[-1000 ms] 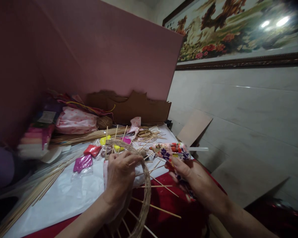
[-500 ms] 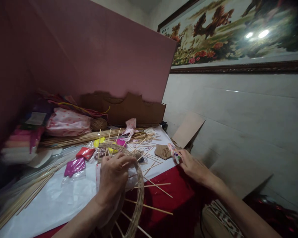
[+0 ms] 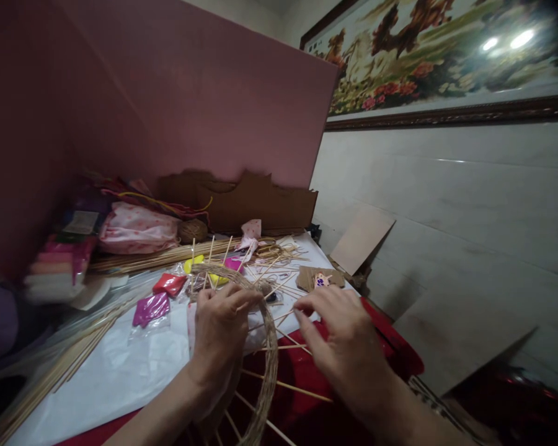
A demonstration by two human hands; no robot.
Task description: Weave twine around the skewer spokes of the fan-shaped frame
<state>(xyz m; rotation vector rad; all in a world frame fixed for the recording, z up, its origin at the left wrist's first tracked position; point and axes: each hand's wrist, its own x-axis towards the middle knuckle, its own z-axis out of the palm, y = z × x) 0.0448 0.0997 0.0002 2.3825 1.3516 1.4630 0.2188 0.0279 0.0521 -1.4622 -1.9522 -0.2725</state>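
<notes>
My left hand (image 3: 225, 325) is closed around the upper part of a twine-wrapped ring (image 3: 270, 365), with thin wooden sticks (image 3: 302, 390) running through it like spokes. The ring stands tilted, its lower left side hidden behind my forearm. Right of the ring, my right hand (image 3: 346, 341) has thumb and forefinger pinched at the outer end of one thin stick (image 3: 281, 317). Beyond its knuckles, a small colourful patterned object (image 3: 322, 280) lies on a piece of cardboard (image 3: 307, 279), partly covered by the hand.
Magenta (image 3: 151, 308) and red packets (image 3: 170, 284) lie on the white table sheet (image 3: 121, 371). Bundled sticks (image 3: 158, 259), a twine ball (image 3: 193, 230) and a pink spotted cloth bag (image 3: 137, 228) sit at the back. Torn cardboard (image 3: 260, 201) leans behind; a red cloth (image 3: 302, 371) hangs in front.
My right hand has let go of the patterned object, which now rests on the cardboard, and has come left to the stick's end. My left hand keeps its hold on the ring.
</notes>
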